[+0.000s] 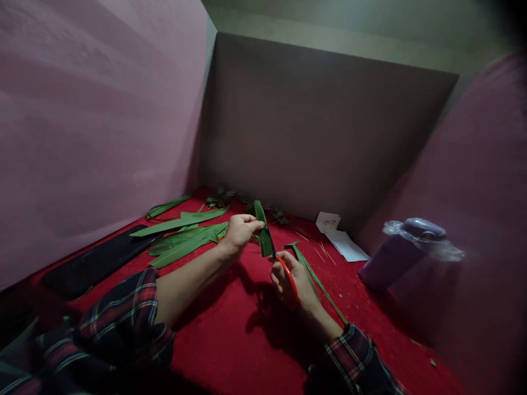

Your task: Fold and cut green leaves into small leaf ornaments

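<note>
My left hand pinches a strip of green leaf between thumb and fingers, above the red cloth. In my right hand is a pair of scissors with orange-red handles. Its dark blades point up and lie against the right edge of the leaf strip; whether they are cutting into it I cannot tell. Left of my left hand several long green leaves lie in a loose pile. Thin leaf strips rest on the cloth just beyond my right wrist.
A dark flat object lies at the left. Small leafy sprigs sit at the back. Thin sticks and white papers are to the right. A purple container with clear plastic round its top stands by the right wall.
</note>
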Motion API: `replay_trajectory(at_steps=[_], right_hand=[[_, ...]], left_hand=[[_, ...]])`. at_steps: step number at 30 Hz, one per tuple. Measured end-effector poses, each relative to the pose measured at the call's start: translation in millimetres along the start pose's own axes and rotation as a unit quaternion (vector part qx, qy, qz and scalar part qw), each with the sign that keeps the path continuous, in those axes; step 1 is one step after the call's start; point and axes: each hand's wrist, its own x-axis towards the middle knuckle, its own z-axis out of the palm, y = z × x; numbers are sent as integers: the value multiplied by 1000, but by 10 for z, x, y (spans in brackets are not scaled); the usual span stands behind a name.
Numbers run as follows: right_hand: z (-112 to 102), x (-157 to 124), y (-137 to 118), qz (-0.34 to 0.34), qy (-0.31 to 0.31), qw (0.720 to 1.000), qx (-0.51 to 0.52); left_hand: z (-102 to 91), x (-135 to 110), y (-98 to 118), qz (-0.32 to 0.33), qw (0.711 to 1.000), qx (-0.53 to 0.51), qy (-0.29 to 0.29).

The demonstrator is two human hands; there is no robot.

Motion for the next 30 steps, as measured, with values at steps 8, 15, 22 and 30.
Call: replay_trajectory(at_steps=[8, 15, 22, 30], right_hand=[[60, -22, -65, 28, 26, 998, 43], [55, 3, -70, 26, 38, 998, 39], [56, -8, -86, 21, 48, 998, 20], [37, -1, -45, 6, 31, 999, 12]], left_hand=[[0, 19, -33, -5, 1000, -8, -1], [-8, 32, -46, -4, 1000, -10, -6], [-11, 11, -22, -10, 1000, -7, -9], [-14, 20, -5, -18, 1000, -10, -15]])
